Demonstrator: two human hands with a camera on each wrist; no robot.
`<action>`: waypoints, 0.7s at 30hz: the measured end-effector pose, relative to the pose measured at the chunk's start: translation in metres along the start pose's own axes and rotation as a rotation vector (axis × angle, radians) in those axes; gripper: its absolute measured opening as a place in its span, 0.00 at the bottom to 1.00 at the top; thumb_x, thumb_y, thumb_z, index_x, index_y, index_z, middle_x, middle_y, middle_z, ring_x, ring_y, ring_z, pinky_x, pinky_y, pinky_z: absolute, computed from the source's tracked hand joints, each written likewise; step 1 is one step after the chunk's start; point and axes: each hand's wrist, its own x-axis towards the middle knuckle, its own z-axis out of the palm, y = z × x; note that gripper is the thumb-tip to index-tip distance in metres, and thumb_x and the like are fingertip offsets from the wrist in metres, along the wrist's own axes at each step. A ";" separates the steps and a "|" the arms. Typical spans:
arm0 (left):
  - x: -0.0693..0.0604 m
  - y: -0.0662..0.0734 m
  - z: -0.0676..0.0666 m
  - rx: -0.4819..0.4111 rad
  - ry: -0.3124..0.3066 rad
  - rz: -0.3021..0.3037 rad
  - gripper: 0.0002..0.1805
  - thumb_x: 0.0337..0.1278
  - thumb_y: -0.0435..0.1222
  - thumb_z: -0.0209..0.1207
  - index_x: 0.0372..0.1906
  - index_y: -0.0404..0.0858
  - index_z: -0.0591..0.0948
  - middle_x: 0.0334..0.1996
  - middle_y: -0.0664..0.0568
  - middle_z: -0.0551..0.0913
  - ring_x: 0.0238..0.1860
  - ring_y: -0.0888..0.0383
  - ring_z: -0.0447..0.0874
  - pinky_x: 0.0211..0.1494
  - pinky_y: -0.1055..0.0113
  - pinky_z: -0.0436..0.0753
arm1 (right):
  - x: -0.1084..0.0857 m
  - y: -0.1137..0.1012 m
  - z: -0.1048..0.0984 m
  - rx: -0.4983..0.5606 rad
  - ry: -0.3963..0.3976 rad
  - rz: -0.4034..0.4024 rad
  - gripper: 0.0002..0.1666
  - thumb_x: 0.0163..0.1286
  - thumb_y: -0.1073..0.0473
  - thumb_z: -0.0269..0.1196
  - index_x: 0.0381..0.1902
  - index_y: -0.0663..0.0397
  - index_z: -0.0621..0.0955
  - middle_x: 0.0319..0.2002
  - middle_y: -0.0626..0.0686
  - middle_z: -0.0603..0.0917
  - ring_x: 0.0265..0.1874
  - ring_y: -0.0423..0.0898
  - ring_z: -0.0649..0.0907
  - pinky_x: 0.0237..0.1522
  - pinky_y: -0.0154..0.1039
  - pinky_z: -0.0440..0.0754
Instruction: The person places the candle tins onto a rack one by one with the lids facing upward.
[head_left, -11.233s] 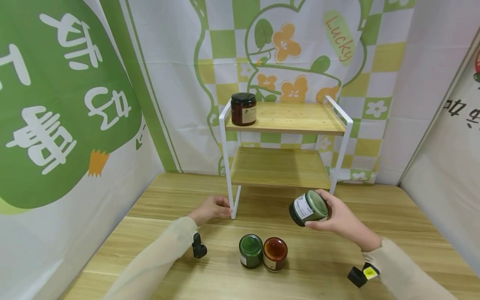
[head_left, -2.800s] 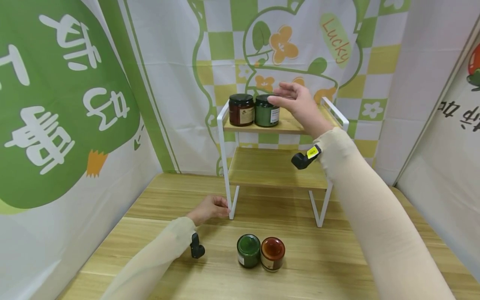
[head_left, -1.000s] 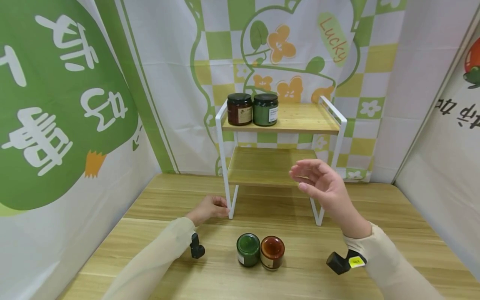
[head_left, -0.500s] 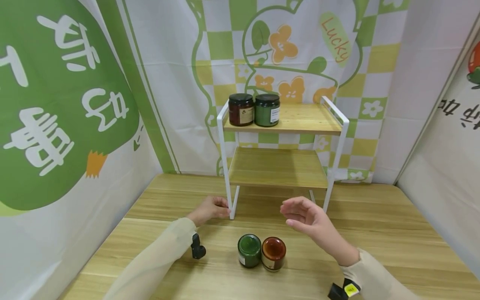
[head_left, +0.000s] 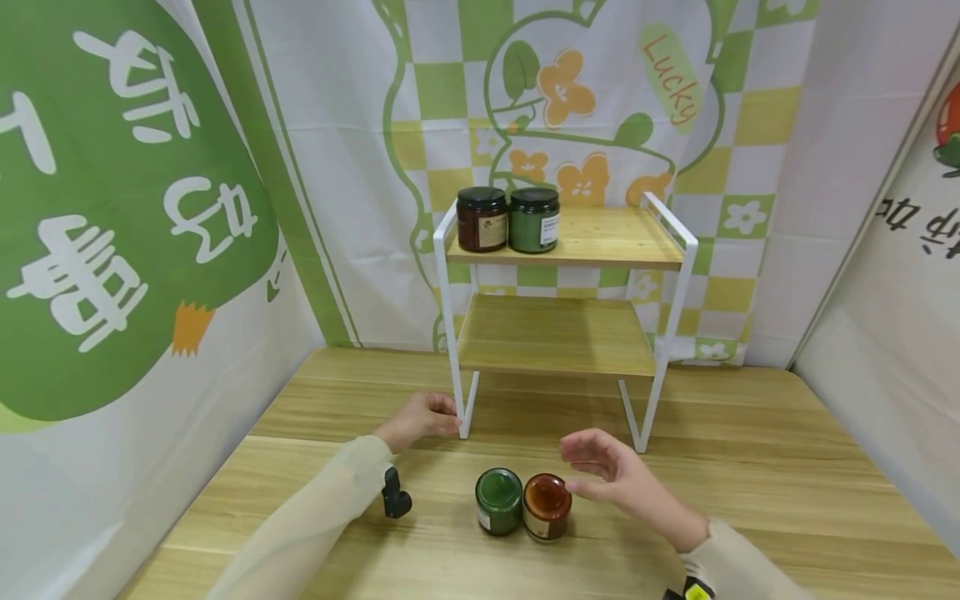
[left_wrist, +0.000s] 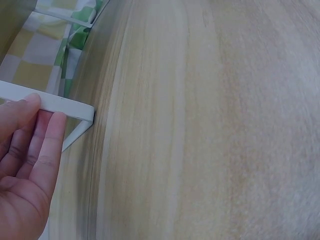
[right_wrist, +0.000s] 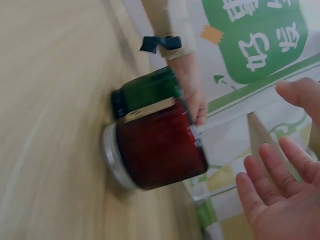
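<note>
The left hand (head_left: pixel 422 419) pinches the foot of the shelf's front left leg (head_left: pixel 459 392); in the left wrist view thumb and fingers (left_wrist: pixel 50 140) lie on the white bar (left_wrist: pixel 65 106). Beside the red-brown jar (head_left: pixel 547 507), at its right, is the right hand (head_left: pixel 618 475), fingers apart and loosely bent, holding nothing. That jar and a green jar (head_left: pixel 498 500) stand side by side on the table, bases up. In the right wrist view the hand (right_wrist: pixel 285 195) is a little apart from the red jar (right_wrist: pixel 160 145), the green jar (right_wrist: pixel 147 92) behind it.
A two-tier shelf (head_left: pixel 555 333) with white metal sides stands at the back of the table (head_left: pixel 300 467). On its top board, at the left, are a dark brown jar (head_left: pixel 482 221) and a green jar (head_left: pixel 534 221), both with black lids. Printed cloth (head_left: pixel 360 167) hangs behind and at the sides.
The lidded green jar, earlier in the right hand, is on the top board, released. The right hand has come down from the shelf to the red-brown jar. The left hand stays at the leg.
</note>
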 end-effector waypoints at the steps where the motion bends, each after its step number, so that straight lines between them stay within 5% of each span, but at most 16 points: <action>1: 0.000 0.000 0.000 0.002 -0.001 0.001 0.08 0.58 0.26 0.61 0.40 0.25 0.77 0.32 0.51 0.80 0.36 0.58 0.83 0.50 0.56 0.85 | -0.001 0.003 0.000 -0.006 -0.011 0.018 0.29 0.61 0.66 0.68 0.56 0.74 0.70 0.53 0.58 0.77 0.51 0.36 0.79 0.58 0.31 0.77; 6: 0.000 -0.002 -0.001 0.009 -0.003 0.004 0.08 0.58 0.26 0.61 0.40 0.25 0.77 0.33 0.51 0.80 0.37 0.56 0.84 0.50 0.55 0.85 | -0.004 0.016 0.002 -0.020 -0.053 0.110 0.36 0.56 0.65 0.71 0.59 0.73 0.68 0.57 0.70 0.72 0.57 0.51 0.77 0.60 0.30 0.75; 11: 0.001 -0.002 -0.002 0.005 -0.006 0.003 0.09 0.58 0.26 0.61 0.41 0.24 0.76 0.33 0.51 0.80 0.37 0.56 0.84 0.50 0.56 0.85 | -0.007 0.024 0.006 -0.011 -0.078 0.173 0.39 0.54 0.66 0.72 0.60 0.73 0.67 0.59 0.71 0.71 0.59 0.64 0.73 0.60 0.31 0.75; 21: 0.003 -0.004 -0.003 -0.001 -0.008 0.001 0.07 0.57 0.26 0.62 0.38 0.28 0.78 0.33 0.50 0.81 0.36 0.58 0.84 0.49 0.58 0.86 | -0.008 0.040 0.008 0.007 -0.130 0.237 0.42 0.51 0.66 0.73 0.61 0.71 0.66 0.59 0.67 0.73 0.57 0.59 0.77 0.58 0.30 0.76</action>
